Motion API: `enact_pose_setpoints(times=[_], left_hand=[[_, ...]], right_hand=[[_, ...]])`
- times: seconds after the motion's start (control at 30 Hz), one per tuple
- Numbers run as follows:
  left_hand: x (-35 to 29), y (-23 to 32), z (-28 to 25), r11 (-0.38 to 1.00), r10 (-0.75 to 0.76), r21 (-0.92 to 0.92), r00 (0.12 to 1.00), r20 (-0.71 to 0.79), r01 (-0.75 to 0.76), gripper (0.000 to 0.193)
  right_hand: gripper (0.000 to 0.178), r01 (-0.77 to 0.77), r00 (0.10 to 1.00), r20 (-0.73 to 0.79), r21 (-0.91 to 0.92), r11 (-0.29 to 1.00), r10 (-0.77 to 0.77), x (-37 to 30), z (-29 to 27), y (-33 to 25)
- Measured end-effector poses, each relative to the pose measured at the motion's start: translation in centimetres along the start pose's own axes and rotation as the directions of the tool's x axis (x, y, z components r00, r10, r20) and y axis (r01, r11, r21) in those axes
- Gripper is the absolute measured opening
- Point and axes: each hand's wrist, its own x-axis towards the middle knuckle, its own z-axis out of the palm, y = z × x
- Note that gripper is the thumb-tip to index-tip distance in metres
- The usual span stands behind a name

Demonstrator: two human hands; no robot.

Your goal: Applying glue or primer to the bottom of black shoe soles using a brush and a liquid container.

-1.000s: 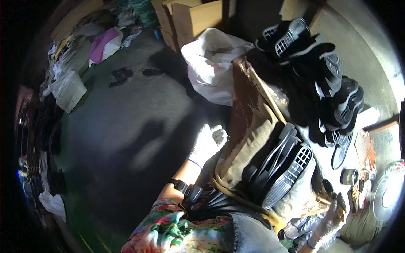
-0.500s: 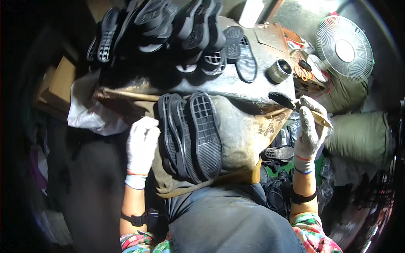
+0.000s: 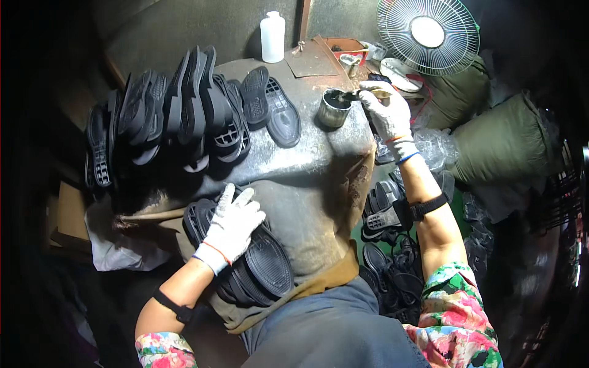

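Observation:
My left hand (image 3: 236,224), in a white knit glove, lies over black shoe soles (image 3: 268,264) on my lap, its fingers apart across the sole tops. It covers part of the soles. My right hand (image 3: 388,111), gloved too, is closed round a brush (image 3: 350,96). Its dark bristle end is at the mouth of a smeared metal can (image 3: 334,111), which stands at the table's right side. Much of the brush handle is hidden by the fingers. Left of the can, a pair of soles (image 3: 283,116) lies on the table.
Many black soles (image 3: 184,104) stand stacked on the table's left part. A white bottle (image 3: 272,38) is at the back. Right of the table are a fan (image 3: 427,32), a green sack (image 3: 500,138) and shoes on the floor (image 3: 386,211). A cardboard box (image 3: 72,211) sits at left.
My right hand has carried the brush forward and left to the can. My left hand has moved from beside the lap soles onto them. The view has shifted.

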Motion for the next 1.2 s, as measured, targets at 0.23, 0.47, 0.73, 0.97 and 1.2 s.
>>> enact_pose_setpoints(times=[0.23,0.47,0.73,0.97,1.2], left_hand=[[-0.7,-3.5,-4.6,0.995,0.010,-0.103,0.999,-0.041,-0.014,0.017],[-1.0,-0.2,-6.8,0.560,-0.615,-0.789,0.765,-0.192,0.252,0.029],[0.6,2.4,1.3,-0.769,-0.604,-0.520,0.690,0.399,-0.373,0.041],[3.4,5.7,-2.6,-0.900,-0.417,-0.161,0.907,0.058,-0.404,0.082],[3.3,5.2,-0.7,-0.924,-0.375,-0.022,0.914,-0.156,-0.383,0.084]], right_hand=[[0.019,0.125,0.985,0.158,-0.369,0.921,-0.070,3.2,3.9,4.2],[0.031,0.011,0.960,0.263,-0.392,0.920,0.100,2.3,7.7,5.6],[0.017,0.346,0.934,0.282,-0.569,0.746,-0.218,3.6,5.1,7.6],[0.014,-0.024,1.000,-0.024,-0.242,0.970,0.019,2.8,4.4,10.1],[0.018,-0.382,0.845,-0.071,0.612,0.692,0.529,3.1,4.8,10.4]])
